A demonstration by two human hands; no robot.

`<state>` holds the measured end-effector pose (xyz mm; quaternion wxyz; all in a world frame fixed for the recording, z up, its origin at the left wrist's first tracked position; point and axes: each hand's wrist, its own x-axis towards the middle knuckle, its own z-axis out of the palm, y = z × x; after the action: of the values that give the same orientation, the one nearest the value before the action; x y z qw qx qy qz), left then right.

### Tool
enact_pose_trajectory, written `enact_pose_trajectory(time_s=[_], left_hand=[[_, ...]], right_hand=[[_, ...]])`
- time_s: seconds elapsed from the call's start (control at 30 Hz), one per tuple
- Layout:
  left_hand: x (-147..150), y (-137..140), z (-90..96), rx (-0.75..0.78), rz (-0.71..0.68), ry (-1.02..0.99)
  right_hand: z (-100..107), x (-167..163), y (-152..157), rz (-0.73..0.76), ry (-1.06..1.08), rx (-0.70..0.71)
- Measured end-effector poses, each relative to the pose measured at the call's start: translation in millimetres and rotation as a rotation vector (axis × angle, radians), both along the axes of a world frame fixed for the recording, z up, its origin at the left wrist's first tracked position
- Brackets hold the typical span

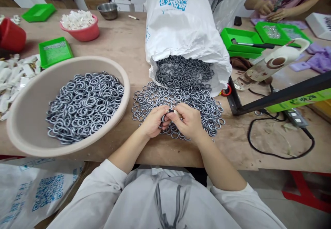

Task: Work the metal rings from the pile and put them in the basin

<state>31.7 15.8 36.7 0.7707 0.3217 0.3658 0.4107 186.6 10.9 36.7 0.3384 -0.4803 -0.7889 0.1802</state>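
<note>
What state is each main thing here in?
Left hand: curled, pinching a small dark piece
Right hand: curled, pinching it too
White sack: lying open, rings inside
Loose rings: heaped before the sack
Basin: upright, partly filled with rings
Pink bowl: upright, heaped with white pieces
Metal bowl: upright, contents hidden
Brush: lying across a green tray

The rings (192, 98) are bluish grey, the sack (186, 37) white with a blue, blocky code pattern, the basin (27, 122) beige, the tabletop (121, 44) brown, the trays (38, 13) bright green.

Sack (184, 29) behind rings (192, 99), basin (28, 111) left
</note>
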Motion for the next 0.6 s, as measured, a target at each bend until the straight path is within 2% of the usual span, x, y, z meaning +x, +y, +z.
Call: enact_pose_trajectory(time_s=[0.23,0.3,0.37,0.47,0.6], left_hand=[[1,-2,-2.2,0.003,-0.028,0.005],[2,-3,-2.1,0.016,-0.086,-0.015],[2,-4,-1.8,0.027,-0.139,-0.045],[-2,-1,-1.1,0.016,-0.095,-0.083],[-12,10,-0.6,0.005,0.048,-0.110]], right_hand=[[-2,1,2,0.021,0.000,0.024],[-7,7,11,-0.040,0.047,-0.042],[-11,17,22,-0.163,0.039,-0.128],[-15,29,32,-0.347,-0.199,-0.202],[-17,27,31,-0.389,-0.563,-0.245]])
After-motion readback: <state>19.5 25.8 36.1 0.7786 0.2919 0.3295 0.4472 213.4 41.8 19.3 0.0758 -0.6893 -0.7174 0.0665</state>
